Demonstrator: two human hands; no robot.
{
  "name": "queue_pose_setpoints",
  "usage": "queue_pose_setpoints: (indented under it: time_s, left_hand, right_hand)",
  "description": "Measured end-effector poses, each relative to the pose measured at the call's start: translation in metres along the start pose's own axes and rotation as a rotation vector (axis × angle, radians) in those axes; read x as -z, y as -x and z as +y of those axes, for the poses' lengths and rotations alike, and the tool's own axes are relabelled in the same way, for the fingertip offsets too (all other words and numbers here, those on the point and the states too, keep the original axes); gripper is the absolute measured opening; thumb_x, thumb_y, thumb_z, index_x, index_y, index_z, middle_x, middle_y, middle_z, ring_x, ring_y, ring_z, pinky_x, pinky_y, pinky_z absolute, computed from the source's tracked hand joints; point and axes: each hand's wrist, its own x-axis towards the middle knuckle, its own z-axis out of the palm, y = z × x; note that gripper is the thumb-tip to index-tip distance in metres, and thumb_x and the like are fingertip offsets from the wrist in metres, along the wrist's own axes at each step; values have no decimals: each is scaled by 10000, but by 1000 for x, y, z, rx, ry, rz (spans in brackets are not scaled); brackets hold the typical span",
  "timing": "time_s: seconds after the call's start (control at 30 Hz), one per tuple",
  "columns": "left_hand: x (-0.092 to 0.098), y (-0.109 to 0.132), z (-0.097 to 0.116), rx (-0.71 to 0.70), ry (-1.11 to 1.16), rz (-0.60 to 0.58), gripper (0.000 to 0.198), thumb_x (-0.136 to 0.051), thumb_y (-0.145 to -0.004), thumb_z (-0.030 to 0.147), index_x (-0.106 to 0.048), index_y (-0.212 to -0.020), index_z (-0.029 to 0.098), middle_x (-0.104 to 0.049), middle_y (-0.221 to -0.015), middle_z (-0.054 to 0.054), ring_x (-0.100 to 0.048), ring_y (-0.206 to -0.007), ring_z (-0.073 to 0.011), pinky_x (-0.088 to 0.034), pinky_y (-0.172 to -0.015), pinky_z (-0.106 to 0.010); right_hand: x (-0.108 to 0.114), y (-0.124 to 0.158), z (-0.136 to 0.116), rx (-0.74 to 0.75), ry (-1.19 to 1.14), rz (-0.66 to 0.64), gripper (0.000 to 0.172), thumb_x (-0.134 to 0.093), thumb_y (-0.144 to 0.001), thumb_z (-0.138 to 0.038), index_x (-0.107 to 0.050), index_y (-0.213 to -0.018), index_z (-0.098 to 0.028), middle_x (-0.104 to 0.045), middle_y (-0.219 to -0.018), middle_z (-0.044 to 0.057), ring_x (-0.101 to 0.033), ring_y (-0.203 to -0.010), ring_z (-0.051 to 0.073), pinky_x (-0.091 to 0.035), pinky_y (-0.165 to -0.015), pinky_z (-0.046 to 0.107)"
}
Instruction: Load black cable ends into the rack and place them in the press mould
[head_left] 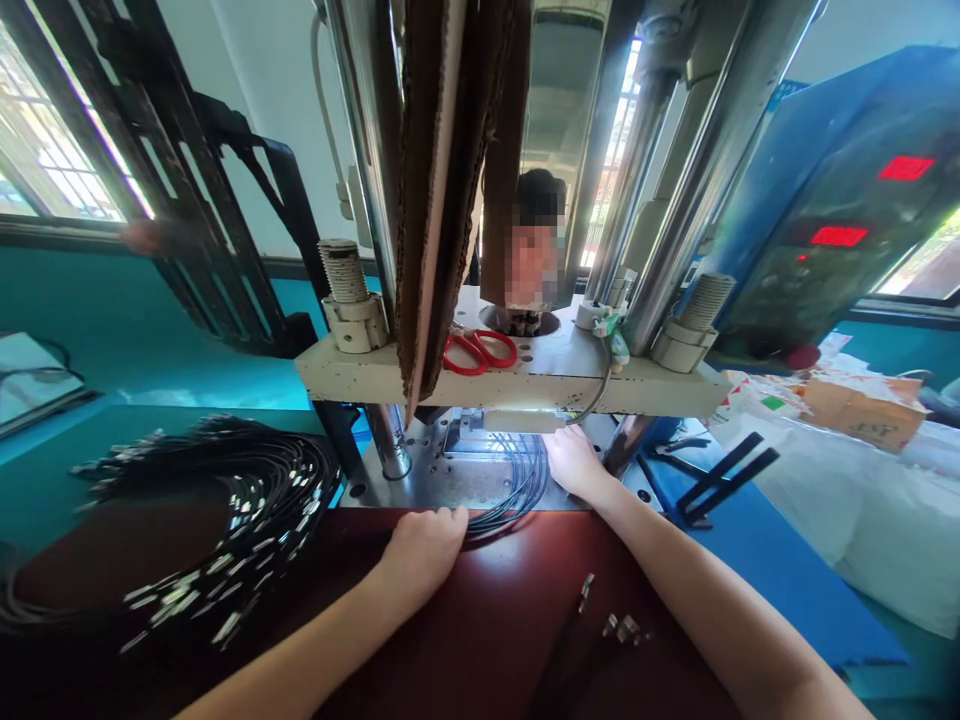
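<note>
The left hand [421, 548] lies palm-down, fingers together, on the red counter [495, 620], touching the black cables [517, 480]. The right hand [574, 462] rests on those cables under the press [517, 375]; its grip is hidden.

2 hands [424, 548], 1 pair of red scissors [480, 352], 2 red displays [838, 236], 2 threaded posts [343, 270] (cables too many to count)

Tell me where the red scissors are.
The red scissors lie on the press's pale upper plate, centre of view, beside the hanging cardboard strips.
</note>
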Motion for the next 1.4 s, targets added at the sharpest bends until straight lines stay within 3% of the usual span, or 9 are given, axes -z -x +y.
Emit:
queue_pose_setpoints:
  time_s: [0.13, 0.2, 0.27, 0.47, 0.6, 0.7, 0.87, 1.1, 1.4]
  left_hand:
    - [2, 8, 16, 58, 22, 52, 286, -311, -842, 87, -573, -942, 141, -622, -850, -126, -620, -774, -261, -500, -601, -380]
    - [12, 11, 10, 22, 8, 106, 178, -449, -834, 224, -586, -912, 140, -612, -893, -123, -582, -879, -289, -488, -693, -438]
    - [26, 8, 0, -50, 27, 146, 278, -549, -781, 392, -589, -912, 150, -605, -940, -109, -545, -947, -305, -459, -776, -479]
    - [50, -51, -11, -311, 220, 263, 432, -427, -851, 431, -490, -1176, 153, -517, -1236, -114, -463, -1141, -243, -381, -950, -368]
    - [45, -95, -3, -428, 280, 361, 511, -413, -852, 449, -406, -1276, 165, -535, -1239, -96, -495, -1117, -226, -362, -971, -356]
    - [38, -110, -1, -451, 280, 387, 542, -433, -843, 447, -378, -1299, 159, -571, -1193, -97, -507, -1107, -226, -360, -973, -362]
    - [27, -115, -2, -423, 258, 414, 544, -414, -844, 476, -397, -1285, 158, -588, -1159, -105, -524, -1086, -236, -355, -971, -377]
    - [24, -118, 0, -352, 258, 394, 537, -410, -844, 485, -411, -1273, 161, -606, -1126, -115, -570, -1011, -239, -371, -944, -386]
    - [25, -124, 2, -326, 270, 461, 521, -468, -812, 484, -444, -1254, 209, -535, -1243, -86, -491, -1121, -245, -324, -994, -404]
  right_hand:
    - [3, -3, 0, 7, -11, -40, 276, -382, -819, -71, -581, -1007, -101, -619, -957, 127, -526, -960, 237, -341, -855, 326]
    - [4, -4, 1, 7, -22, -61, 296, -394, -787, -47, -581, -1012, -96, -615, -989, 137, -530, -966, 237, -351, -837, 323]
    - [4, -5, 3, 3, -40, -76, 336, -404, -751, -20, -577, -1026, -101, -608, -1034, 137, -527, -986, 233, -359, -829, 319]
    - [-1, -2, 7, 37, -84, -52, 420, -358, -767, 15, -541, -1125, -108, -572, -1148, 137, -472, -1102, 208, -328, -915, 336]
    - [-2, -2, 8, 91, -88, -29, 373, -385, -804, -34, -555, -1126, -119, -581, -1152, 128, -474, -1117, 209, -345, -933, 347]
    - [-2, -4, 7, 101, -76, -11, 349, -404, -826, -63, -557, -1136, -112, -582, -1157, 136, -464, -1146, 214, -361, -938, 349]
    - [4, -9, 1, 114, -56, 15, 307, -412, -872, -114, -557, -1140, -80, -533, -1233, 160, -415, -1205, 226, -341, -979, 359]
    - [15, -14, -6, 116, -38, 33, 259, -438, -880, -160, -604, -1073, -115, -557, -1209, 144, -523, -1080, 250, -397, -924, 379]
    - [11, -20, -3, 86, -55, 13, 285, -450, -818, -88, -630, -1034, -137, -605, -1131, 137, -545, -1054, 241, -410, -899, 337]
